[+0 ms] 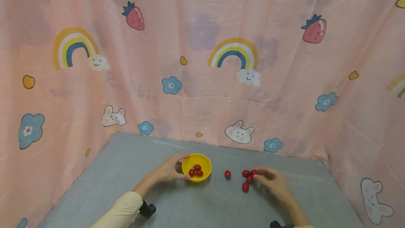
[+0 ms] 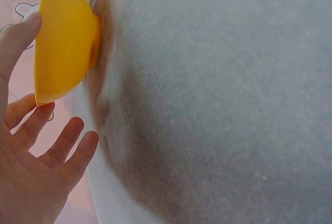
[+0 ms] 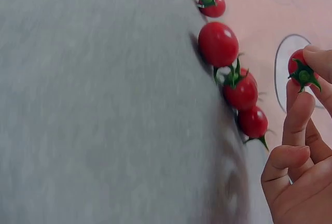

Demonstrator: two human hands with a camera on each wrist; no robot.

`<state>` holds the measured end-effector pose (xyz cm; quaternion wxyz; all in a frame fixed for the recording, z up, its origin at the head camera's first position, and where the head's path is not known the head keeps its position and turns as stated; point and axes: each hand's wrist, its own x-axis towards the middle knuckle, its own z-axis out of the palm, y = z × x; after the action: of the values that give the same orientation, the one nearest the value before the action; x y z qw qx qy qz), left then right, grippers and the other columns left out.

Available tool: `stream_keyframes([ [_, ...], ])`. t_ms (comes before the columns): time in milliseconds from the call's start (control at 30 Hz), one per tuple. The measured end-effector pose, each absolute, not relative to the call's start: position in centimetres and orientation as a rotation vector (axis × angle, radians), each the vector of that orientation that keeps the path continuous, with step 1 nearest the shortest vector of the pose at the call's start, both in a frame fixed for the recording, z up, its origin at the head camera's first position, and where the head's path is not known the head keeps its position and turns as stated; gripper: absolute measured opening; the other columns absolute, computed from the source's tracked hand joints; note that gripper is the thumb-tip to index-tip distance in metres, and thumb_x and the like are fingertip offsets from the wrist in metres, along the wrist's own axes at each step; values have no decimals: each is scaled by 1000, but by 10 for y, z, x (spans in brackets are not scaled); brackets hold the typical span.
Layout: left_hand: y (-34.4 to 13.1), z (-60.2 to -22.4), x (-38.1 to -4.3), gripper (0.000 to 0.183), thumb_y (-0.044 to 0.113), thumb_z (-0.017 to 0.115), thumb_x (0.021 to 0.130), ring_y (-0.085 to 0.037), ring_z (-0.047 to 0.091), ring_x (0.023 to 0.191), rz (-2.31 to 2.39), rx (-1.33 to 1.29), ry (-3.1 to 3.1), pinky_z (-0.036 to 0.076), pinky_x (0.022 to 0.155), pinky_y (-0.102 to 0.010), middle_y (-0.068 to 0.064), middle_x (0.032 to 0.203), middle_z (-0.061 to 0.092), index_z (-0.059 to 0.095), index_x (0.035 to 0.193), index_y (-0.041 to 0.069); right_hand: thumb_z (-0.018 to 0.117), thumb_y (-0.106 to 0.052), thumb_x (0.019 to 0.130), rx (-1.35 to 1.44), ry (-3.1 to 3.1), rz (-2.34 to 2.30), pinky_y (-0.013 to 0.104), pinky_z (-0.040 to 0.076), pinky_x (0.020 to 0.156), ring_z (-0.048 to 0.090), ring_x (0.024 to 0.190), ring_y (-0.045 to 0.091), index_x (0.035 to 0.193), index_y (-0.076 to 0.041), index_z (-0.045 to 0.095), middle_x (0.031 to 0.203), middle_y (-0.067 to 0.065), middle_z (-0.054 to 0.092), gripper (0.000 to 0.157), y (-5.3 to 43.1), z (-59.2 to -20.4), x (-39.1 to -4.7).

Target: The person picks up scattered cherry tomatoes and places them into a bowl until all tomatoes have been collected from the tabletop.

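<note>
My left hand (image 1: 167, 169) holds a small yellow bowl (image 1: 207, 167) by its left side, thumb on one side of the rim and fingertips at the other. Inside the bowl lie three cherry tomatoes (image 1: 199, 173). To the right, my right hand (image 1: 274, 183) pinches a cherry tomato (image 3: 296, 62) between thumb and fingers, its green stem end showing in the right wrist view. The held tomato appears raised over the grey table there. Close by sit three more tomatoes (image 3: 218, 44) in a cluster, and a single tomato (image 1: 227, 174) lies between them and the bowl.
A grey tabletop (image 1: 209, 207) spreads under everything. Behind it and along both sides hangs a pink curtain (image 1: 202, 112) printed with rainbows, flowers, strawberries and rabbits. Black wrist mounts (image 1: 147, 209) show at both forearms.
</note>
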<state>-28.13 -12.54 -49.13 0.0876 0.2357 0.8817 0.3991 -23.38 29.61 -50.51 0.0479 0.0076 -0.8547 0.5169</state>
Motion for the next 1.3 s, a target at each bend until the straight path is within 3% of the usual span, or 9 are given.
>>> stream_keyframes([
  [267,-125,-490,-282,78,31,85,85,-34,56,119,1192,709,2619,52,95,-48,-16,144,50,47,149,6,79,-29,91,67,-2612,1589,28,51,87,63,106,23,119,-6,72,115,8,70,37,280,-502,-240],
  [667,-126,-492,-283,80,33,85,85,-34,55,120,1195,701,2613,52,96,-49,-16,146,49,47,150,7,81,-20,89,133,-2535,1685,28,56,76,68,90,23,113,-5,74,108,10,72,29,256,-502,-250],
  [933,-126,-491,-282,79,32,84,86,-35,55,121,1205,703,2604,52,96,-49,-16,146,49,47,150,8,80,-18,90,245,-2512,1734,28,56,79,68,93,26,114,-4,73,110,10,72,28,244,-502,-253],
  [1100,-126,-490,-282,79,31,84,85,-34,56,120,1206,702,2604,53,95,-48,-16,145,49,47,150,7,80,-20,90,258,-2515,1736,29,54,73,66,90,30,115,-5,73,111,10,71,30,232,-498,-255],
  [1300,-126,-489,-281,78,30,84,86,-34,56,119,1209,710,2600,53,94,-48,-16,145,49,47,150,6,81,-22,89,216,-2543,1696,29,53,75,64,92,24,113,-9,75,111,6,71,28,218,-497,-258],
])
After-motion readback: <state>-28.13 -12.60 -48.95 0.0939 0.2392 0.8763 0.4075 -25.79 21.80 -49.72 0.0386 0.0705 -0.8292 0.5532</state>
